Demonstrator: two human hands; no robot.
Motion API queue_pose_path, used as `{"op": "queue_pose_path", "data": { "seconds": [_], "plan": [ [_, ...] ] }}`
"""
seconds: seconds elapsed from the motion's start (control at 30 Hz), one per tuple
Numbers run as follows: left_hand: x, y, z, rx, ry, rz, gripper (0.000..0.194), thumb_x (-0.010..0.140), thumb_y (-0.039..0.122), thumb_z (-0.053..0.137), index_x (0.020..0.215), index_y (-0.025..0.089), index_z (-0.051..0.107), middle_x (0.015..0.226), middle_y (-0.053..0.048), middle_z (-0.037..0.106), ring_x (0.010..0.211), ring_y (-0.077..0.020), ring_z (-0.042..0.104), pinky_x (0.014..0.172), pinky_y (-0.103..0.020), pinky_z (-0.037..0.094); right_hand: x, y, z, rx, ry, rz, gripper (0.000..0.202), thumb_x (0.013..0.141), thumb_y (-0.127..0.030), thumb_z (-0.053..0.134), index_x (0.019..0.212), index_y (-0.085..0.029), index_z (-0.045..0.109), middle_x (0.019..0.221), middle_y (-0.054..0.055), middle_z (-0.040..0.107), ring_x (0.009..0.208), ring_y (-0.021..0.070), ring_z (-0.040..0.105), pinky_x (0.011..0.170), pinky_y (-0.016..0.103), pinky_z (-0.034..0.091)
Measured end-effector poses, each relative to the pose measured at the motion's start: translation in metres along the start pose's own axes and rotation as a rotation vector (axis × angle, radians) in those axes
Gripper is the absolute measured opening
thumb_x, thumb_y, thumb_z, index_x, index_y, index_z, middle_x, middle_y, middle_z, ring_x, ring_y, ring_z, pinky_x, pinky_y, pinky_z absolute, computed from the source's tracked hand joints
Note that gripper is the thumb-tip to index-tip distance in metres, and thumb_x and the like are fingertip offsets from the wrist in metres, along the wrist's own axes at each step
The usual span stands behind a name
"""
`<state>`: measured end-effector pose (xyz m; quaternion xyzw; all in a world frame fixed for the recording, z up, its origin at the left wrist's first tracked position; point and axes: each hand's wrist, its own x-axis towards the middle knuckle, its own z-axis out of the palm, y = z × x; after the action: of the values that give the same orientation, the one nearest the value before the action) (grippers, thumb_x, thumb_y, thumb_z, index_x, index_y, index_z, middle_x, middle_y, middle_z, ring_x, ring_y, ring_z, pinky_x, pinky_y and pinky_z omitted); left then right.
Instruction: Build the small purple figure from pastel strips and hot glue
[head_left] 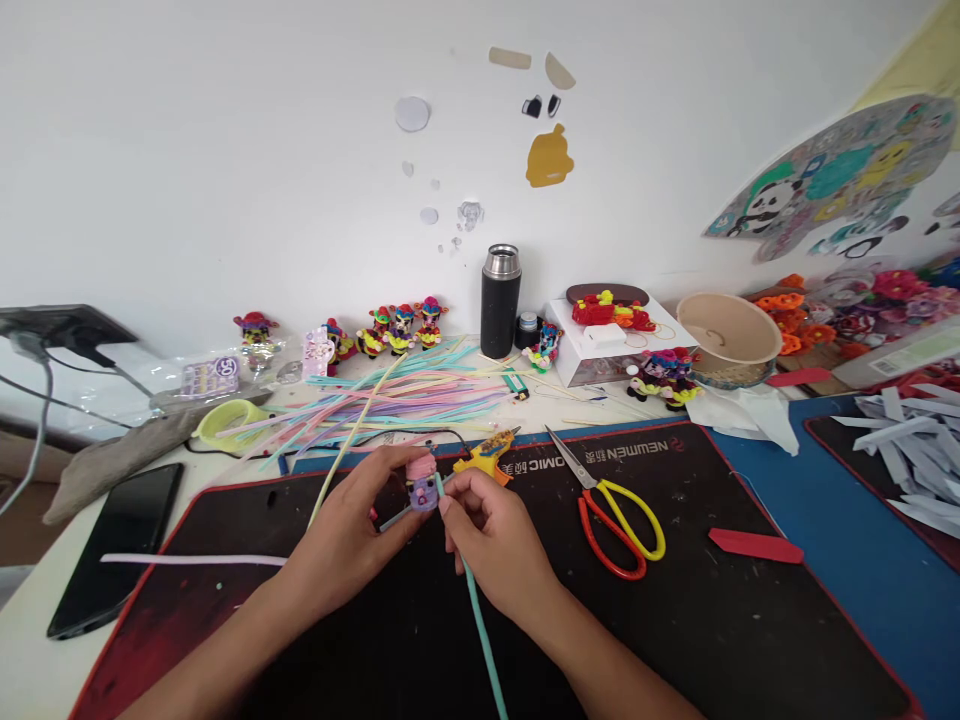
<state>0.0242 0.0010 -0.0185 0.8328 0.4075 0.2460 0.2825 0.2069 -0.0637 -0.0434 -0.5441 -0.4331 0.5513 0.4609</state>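
Between thumb and fingers, my left hand (356,525) grips a small pink-and-purple figure (423,486) with a face on its front. My right hand (491,530) pinches a teal pipe cleaner (481,625) against the figure's right side; its long end trails down over the mat. Just behind the hands lies a yellow hot glue gun (484,457), partly hidden by them. Scissors (611,510) with one red and one yellow handle rest partly open to the right. A white pipe cleaner (193,559) extends out to the left of my left wrist.
Pastel pipe cleaners (405,395) are heaped behind the black mat (675,620). A black flask (500,305), a white box (607,345) and a beige bowl (729,330) stand along the wall. At left lies a phone (116,550); white paper strips (919,445) are piled at right.
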Motion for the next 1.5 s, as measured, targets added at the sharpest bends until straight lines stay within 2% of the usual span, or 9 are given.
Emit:
{"op": "queue_pose_path", "data": {
  "seconds": [0.33, 1.07, 1.5],
  "plan": [
    [0.0007, 0.0016, 0.0013, -0.027, -0.019, -0.003, 0.036, 0.096, 0.035, 0.064, 0.132, 0.029, 0.06, 0.131, -0.007, 0.071, 0.117, -0.027, 0.071, 0.099, -0.041, 0.06, -0.0004, -0.0008, 0.0005, 0.015, 0.006, 0.012, 0.015, 0.095, -0.036, 0.063, 0.091, -0.023, 0.058, 0.059, -0.007, 0.057, 0.043, 0.0106, 0.052, 0.043, 0.021, 0.039],
    [-0.0004, -0.0001, 0.005, -0.042, -0.024, -0.015, 0.037, 0.097, 0.033, 0.065, 0.133, 0.027, 0.058, 0.132, -0.007, 0.07, 0.121, -0.026, 0.068, 0.102, -0.039, 0.057, 0.002, 0.0056, 0.0021, 0.058, -0.007, 0.005, 0.007, 0.095, -0.028, 0.057, 0.09, -0.023, 0.056, 0.058, -0.009, 0.055, 0.041, 0.0099, 0.051, 0.041, 0.019, 0.039],
    [-0.0015, -0.001, 0.0063, -0.057, -0.035, -0.04, 0.038, 0.096, 0.032, 0.066, 0.133, 0.028, 0.058, 0.131, -0.005, 0.07, 0.118, -0.0248, 0.068, 0.101, -0.038, 0.056, 0.0009, 0.0058, 0.0028, 0.058, 0.003, 0.01, 0.008, 0.094, -0.029, 0.057, 0.089, -0.023, 0.056, 0.058, -0.009, 0.054, 0.041, 0.0099, 0.05, 0.041, 0.019, 0.04]
  ]
}}
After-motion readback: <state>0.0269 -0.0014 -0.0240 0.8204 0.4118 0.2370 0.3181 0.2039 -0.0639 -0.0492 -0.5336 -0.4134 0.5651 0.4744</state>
